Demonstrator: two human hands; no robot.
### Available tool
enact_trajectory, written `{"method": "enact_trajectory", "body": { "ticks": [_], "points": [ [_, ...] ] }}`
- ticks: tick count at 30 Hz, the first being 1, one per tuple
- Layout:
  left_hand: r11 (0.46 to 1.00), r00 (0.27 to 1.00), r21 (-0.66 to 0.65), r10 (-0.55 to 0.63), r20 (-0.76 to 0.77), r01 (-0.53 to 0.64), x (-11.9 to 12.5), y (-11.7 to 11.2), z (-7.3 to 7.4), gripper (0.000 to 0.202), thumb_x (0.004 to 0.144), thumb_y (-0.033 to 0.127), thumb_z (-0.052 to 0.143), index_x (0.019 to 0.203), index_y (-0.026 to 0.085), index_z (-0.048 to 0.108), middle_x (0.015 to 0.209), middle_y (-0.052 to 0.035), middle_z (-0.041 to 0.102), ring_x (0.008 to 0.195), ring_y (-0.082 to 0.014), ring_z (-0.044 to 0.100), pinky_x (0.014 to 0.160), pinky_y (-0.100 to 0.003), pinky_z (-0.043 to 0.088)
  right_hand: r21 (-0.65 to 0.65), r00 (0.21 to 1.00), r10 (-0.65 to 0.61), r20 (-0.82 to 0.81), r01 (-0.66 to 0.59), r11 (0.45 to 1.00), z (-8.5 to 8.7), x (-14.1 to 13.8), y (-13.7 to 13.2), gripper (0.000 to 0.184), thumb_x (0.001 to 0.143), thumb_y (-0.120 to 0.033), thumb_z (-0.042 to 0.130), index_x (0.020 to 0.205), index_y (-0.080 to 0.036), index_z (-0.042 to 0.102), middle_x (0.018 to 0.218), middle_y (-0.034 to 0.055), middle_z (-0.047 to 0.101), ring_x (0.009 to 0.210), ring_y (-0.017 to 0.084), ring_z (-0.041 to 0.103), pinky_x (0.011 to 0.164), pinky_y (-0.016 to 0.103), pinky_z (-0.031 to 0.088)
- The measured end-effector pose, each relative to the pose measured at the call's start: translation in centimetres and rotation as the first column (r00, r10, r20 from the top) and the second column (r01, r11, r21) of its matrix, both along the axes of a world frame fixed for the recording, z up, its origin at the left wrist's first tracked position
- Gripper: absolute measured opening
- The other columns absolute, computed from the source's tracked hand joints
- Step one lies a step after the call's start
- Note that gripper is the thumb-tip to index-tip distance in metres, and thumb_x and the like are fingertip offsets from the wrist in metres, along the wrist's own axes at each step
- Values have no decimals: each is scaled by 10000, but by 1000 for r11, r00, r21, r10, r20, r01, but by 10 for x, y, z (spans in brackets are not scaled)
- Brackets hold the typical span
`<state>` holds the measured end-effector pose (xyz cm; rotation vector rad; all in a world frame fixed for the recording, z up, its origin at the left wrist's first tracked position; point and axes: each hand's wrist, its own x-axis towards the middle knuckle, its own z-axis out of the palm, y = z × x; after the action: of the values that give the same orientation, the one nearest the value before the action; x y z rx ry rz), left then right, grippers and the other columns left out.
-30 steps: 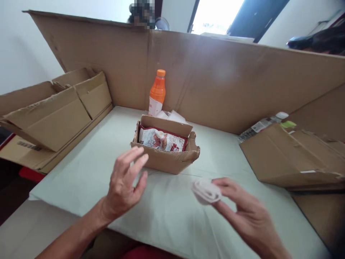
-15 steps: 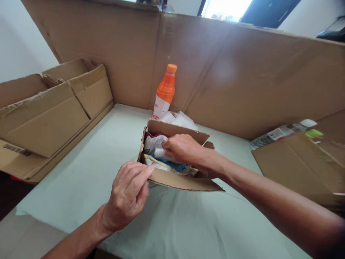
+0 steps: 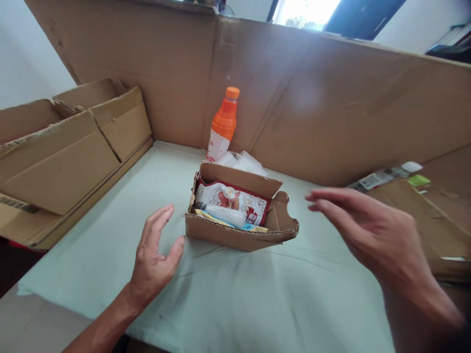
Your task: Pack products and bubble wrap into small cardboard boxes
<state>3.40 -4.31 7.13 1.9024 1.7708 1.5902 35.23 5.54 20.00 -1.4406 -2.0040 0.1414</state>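
Observation:
A small cardboard box (image 3: 239, 240) stands with its top flaps up in the middle of the cloth-covered surface. Inside it lie a red and white printed food packet (image 3: 235, 193), a roll of clear plastic wrap or bubble wrap (image 3: 226, 214) and something with a yellow and blue edge (image 3: 257, 228), mostly hidden. My left hand (image 3: 154, 247) is just left of the box, thumb and fingers apart, holding nothing. To the right of the box my right hand (image 3: 368, 230) hovers, slightly blurred, with nothing visible in it and its fingers stretched out.
Behind the box stand an orange drink bottle (image 3: 223, 120) and crumpled white plastic (image 3: 248, 163). A large open carton (image 3: 73, 152) is at the left. A clear bottle (image 3: 382, 177) leans by cardboard (image 3: 408, 211) at the right. A tall cardboard panel (image 3: 331, 108) closes the back.
My right hand has come out of the box and moved right. My left hand has let go of the box's front flap and drawn back left. The packet now shows in full view.

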Motion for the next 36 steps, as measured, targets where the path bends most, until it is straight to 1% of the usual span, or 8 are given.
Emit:
{"method": "enact_trajectory", "body": {
  "ticks": [3, 8, 13, 17, 20, 26, 31, 36],
  "points": [
    [977, 988, -203, -29, 149, 59, -8, -3, -24, 557, 898, 242, 614, 1435, 235, 465, 1370, -134, 577, 1140, -252, 639, 990, -456, 546, -113, 974, -124, -189, 104, 988, -55, 32, -38, 280, 870, -474, 635, 1000, -240, 717, 890, 52, 773, 789, 206, 724, 738, 338, 563],
    [940, 911, -273, -79, 404, 202, 6, 24, -44, 583, 847, 307, 625, 1397, 175, 483, 1369, -159, 587, 1190, -276, 624, 1014, -468, 530, -351, 971, -1, -237, -85, 933, -136, -11, -48, 517, 807, -503, 642, 1203, -174, 601, 1093, 125, 735, 770, 225, 698, 704, 393, 585],
    [938, 889, -251, -107, 445, 239, 60, 22, -40, 640, 801, 237, 618, 1419, 180, 460, 1371, -149, 592, 1215, -278, 610, 1021, -452, 524, -406, 925, -117, -361, -43, 913, -140, 3, -34, 404, 800, -505, 611, 1009, -160, 615, 954, 116, 746, 695, 235, 695, 668, 395, 582],
    [920, 909, -219, -241, 341, 326, 95, -30, -48, 771, 776, 126, 580, 1510, 227, 365, 1515, -150, 476, 1385, -313, 477, 1106, -502, 462, -465, 863, -180, -472, -71, 882, -138, 49, -57, 434, 792, -500, 692, 1068, -178, 603, 1092, 146, 738, 872, 274, 728, 782, 407, 601],
    [916, 916, -227, -253, 313, 330, 96, -65, -56, 864, 770, 84, 559, 1561, 264, 263, 1589, -141, 376, 1453, -326, 392, 1118, -523, 454, -455, 844, -129, -521, -146, 878, -143, 49, -58, 446, 814, -467, 698, 1139, -186, 579, 1166, 150, 709, 949, 266, 715, 846, 405, 593],
    [961, 934, -243, -41, 356, 135, 48, -60, -64, 856, 817, 104, 548, 1576, 294, 202, 1633, -126, 283, 1488, -322, 329, 1095, -504, 479, -287, 802, 173, -572, -393, 874, -156, -69, 30, 510, 819, -343, 607, 1293, -190, 500, 1269, 134, 638, 1130, 261, 635, 918, 427, 575],
    [974, 895, -227, 113, 432, -14, 0, -1, -61, 772, 854, 224, 576, 1553, 278, 252, 1638, -133, 257, 1501, -326, 297, 1083, -499, 480, -171, 843, 306, -442, -414, 894, -179, -191, 71, 793, 778, -223, 529, 1526, -120, 288, 1601, 213, 302, 1479, 300, 317, 1071, 473, 483],
    [977, 865, -210, 121, 487, -18, -32, 60, -60, 634, 940, 364, 529, 1527, 280, 304, 1659, -122, 211, 1523, -299, 254, 1112, -480, 452, -220, 864, 437, -250, -490, 843, -210, -248, 76, 880, 804, -368, 611, 1535, -35, 251, 1569, 262, 357, 1463, 330, 353, 1170, 491, 358]
  ]
}}
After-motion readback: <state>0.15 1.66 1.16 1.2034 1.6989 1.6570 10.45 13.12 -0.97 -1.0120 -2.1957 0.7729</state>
